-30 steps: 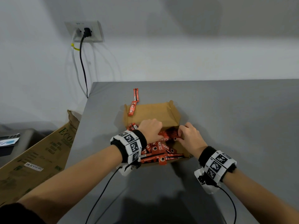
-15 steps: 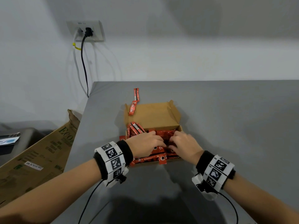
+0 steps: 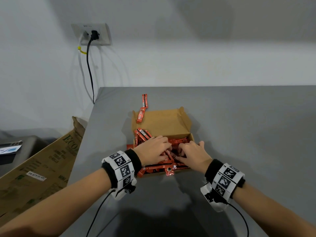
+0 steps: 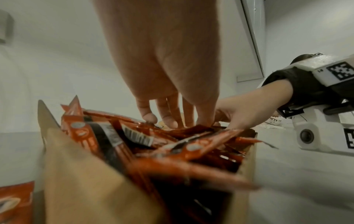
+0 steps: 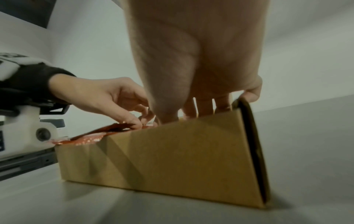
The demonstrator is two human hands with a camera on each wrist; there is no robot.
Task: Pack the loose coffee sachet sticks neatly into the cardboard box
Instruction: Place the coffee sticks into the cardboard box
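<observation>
A small brown cardboard box (image 3: 192, 139) stands open on the grey table (image 3: 248, 134), its lid (image 3: 160, 122) folded back away from me. Red coffee sachets (image 3: 153, 169) fill it in a crossed, untidy heap (image 4: 191, 148), and some stick out over the near and left walls. My left hand (image 3: 153, 149) reaches in from the left and pinches a sachet (image 5: 122, 126) at its end. My right hand (image 3: 191, 153) presses its fingers down into the heap, with the little finger (image 5: 250, 94) outside the right wall. Two loose sachets (image 3: 144, 100) (image 3: 141, 115) lie by the lid's far left corner.
The table's left edge runs close to the box. Beyond that edge a large printed cardboard sheet (image 3: 42, 168) leans, with a grey device (image 3: 20, 146) behind it. A wall socket (image 3: 92, 34) with hanging cables is at the back left. Cables trail from both wrist cameras.
Both hands have drawn back from the box's far end toward its middle and closer together. The sachets at the far left of the box are now uncovered.
</observation>
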